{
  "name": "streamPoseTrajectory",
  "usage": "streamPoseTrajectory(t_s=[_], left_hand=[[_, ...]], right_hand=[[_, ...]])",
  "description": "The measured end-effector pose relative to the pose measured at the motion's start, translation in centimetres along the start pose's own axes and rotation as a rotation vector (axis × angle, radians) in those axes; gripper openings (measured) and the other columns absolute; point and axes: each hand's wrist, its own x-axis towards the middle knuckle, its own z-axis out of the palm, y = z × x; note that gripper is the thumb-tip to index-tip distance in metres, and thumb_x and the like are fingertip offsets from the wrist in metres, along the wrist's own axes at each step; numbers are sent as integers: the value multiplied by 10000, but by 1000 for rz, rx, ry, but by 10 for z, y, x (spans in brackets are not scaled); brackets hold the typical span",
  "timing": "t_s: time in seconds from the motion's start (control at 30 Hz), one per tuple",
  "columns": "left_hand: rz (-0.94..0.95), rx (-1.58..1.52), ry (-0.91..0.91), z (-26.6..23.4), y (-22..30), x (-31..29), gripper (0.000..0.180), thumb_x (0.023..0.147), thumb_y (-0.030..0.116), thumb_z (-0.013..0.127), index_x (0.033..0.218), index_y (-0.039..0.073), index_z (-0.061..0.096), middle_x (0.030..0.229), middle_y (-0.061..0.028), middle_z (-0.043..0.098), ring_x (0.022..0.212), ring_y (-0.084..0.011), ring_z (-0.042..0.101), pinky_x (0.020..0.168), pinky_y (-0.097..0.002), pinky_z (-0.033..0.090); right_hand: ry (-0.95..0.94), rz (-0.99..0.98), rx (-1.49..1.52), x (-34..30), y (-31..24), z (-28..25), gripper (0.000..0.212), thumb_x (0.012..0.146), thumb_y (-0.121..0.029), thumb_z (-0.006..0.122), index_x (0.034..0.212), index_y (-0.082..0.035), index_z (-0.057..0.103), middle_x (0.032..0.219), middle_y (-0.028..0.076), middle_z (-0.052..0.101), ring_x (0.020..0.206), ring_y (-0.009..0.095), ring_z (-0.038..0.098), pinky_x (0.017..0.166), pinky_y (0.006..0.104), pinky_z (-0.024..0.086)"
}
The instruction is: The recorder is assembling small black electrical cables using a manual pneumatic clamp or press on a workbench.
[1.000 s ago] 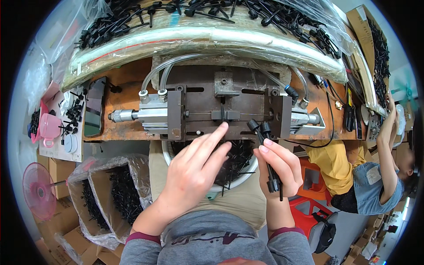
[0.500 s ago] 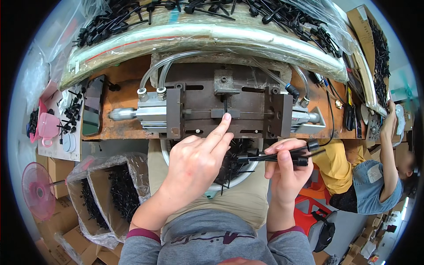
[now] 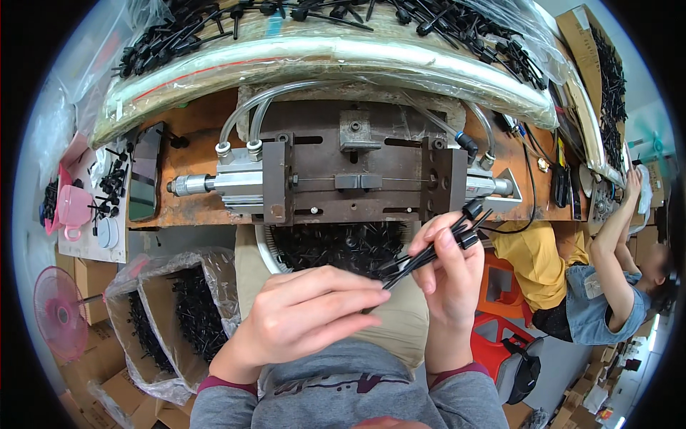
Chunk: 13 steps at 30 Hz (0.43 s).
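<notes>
In my right hand (image 3: 450, 272) is a bundle of several black plastic stemmed parts (image 3: 429, 255), pinched between thumb and fingers, with their round heads up to the right. My left hand (image 3: 314, 307) meets the lower-left ends of the bundle, its fingers pressed together around the thin tips; exactly how many it grips is hidden. Beyond both hands stands a dark metal clamping fixture (image 3: 275, 182) with a small grey block (image 3: 357, 181) at its middle. Below the fixture, a white basin (image 3: 266, 250) on my lap holds many similar black parts.
A long plastic-covered ledge (image 3: 329, 53) heaped with black parts runs behind the fixture. Clear air hoses (image 3: 246, 107) arch above it. To the left are a phone (image 3: 146, 171), a pink cup (image 3: 74, 207) and lined boxes (image 3: 175, 322). A co-worker (image 3: 593, 286) sits at right.
My left hand has come back from the fixture's middle block to the bundle in my right hand. The dark stem at that block is gone. My right hand has tilted the bundle.
</notes>
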Motion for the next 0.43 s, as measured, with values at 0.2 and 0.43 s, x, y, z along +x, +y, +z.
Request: streamPoseTrajectory(t_s=[0.2, 0.43], left_hand=[[-88, -78, -67, -19, 5, -12, 369, 604, 185, 911, 927, 65, 780, 949, -82, 726, 790, -145, 695, 635, -238, 533], [-139, 233, 95, 6, -20, -7, 371, 652, 43, 879, 1002, 103, 772, 1319, -178, 605, 984, -249, 680, 772, -299, 574]], right_hand=[[109, -237, 18, 5, -2, -10, 147, 1003, -123, 571, 1013, 22, 592, 965, 182, 660, 544, 118, 545, 522, 252, 449], [80, -447, -412, 1, 6, -3, 204, 1004, -151, 585, 1066, 39, 623, 1097, 221, 618, 654, 202, 635, 644, 294, 516]])
